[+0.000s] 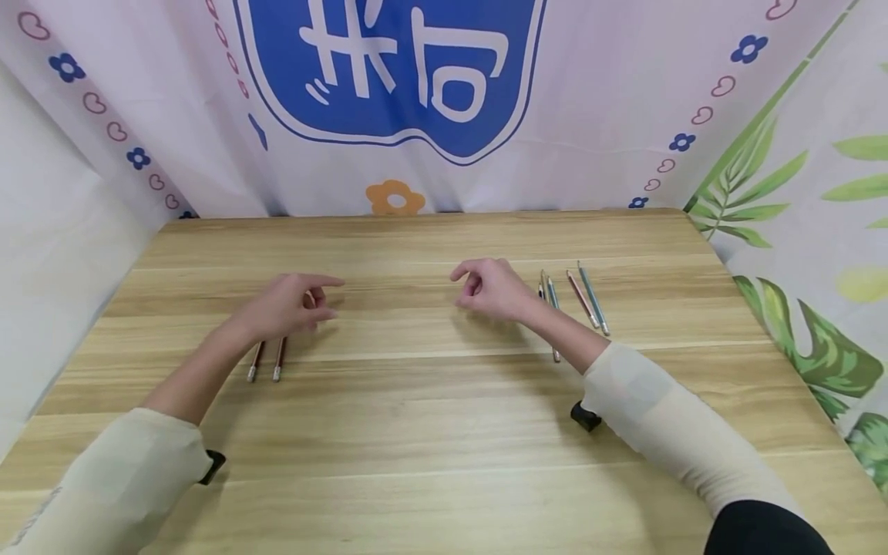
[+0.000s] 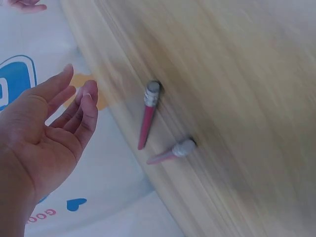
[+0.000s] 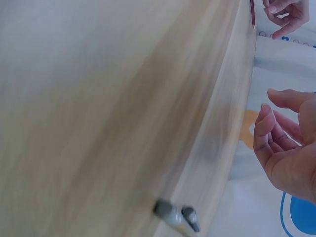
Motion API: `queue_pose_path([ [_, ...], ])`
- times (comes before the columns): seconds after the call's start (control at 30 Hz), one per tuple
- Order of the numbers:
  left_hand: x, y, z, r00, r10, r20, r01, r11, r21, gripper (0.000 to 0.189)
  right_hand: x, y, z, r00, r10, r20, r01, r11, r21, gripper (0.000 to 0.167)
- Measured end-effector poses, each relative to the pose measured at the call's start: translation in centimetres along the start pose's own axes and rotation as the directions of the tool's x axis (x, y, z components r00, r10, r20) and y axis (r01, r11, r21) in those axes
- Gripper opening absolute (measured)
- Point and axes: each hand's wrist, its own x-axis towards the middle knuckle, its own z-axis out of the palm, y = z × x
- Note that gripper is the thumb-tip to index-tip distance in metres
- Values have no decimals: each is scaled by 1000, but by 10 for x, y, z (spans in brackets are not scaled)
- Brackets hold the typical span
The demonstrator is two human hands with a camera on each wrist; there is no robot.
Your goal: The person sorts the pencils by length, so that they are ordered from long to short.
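My left hand (image 1: 294, 303) hovers over the left part of the table, its fingers loosely bent with nothing between them. Below it lie two red pencils, one (image 1: 256, 362) left of the other (image 1: 280, 361); their eraser ends show, while the hand hides the far parts. In the left wrist view both pencils (image 2: 147, 123) sit apart from the fingers. My right hand (image 1: 491, 289) is also empty, with fingers and thumb loosely curved. Beside its wrist lie several pencils, including a blue one (image 1: 553, 293) partly behind the forearm. Farther right, a red pencil (image 1: 582, 299) rests alongside another blue pencil (image 1: 593, 299).
The wooden table (image 1: 402, 432) ends at a hanging white cloth (image 1: 312, 177) with a blue emblem. A leaf-patterned cloth (image 1: 832, 254) borders the right side, and a plain white one (image 1: 62, 208) the left. A small black device (image 1: 586, 416) is at the right sleeve.
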Motion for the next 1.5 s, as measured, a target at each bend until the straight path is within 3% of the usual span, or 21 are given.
queue_pose_path([
  [0.4, 16, 14, 10, 999, 42, 4, -42, 999, -1, 53, -7, 10, -17, 1000, -5, 26, 6, 1000, -4, 36],
  [0.8, 35, 30, 23, 997, 79, -6, -79, 997, -7, 52, -17, 23, -31, 1000, -24, -3, 24, 1000, -13, 33],
  [1.13, 52, 43, 34, 996, 78, 38, -78, 997, -6, 51, -27, 36, -43, 999, -16, 31, 16, 1000, -12, 32],
  [1.5, 67, 59, 44, 988, 128, 84, -132, 990, 50, 48, -37, 54, -57, 999, -2, 38, 2, 1000, -9, 32],
])
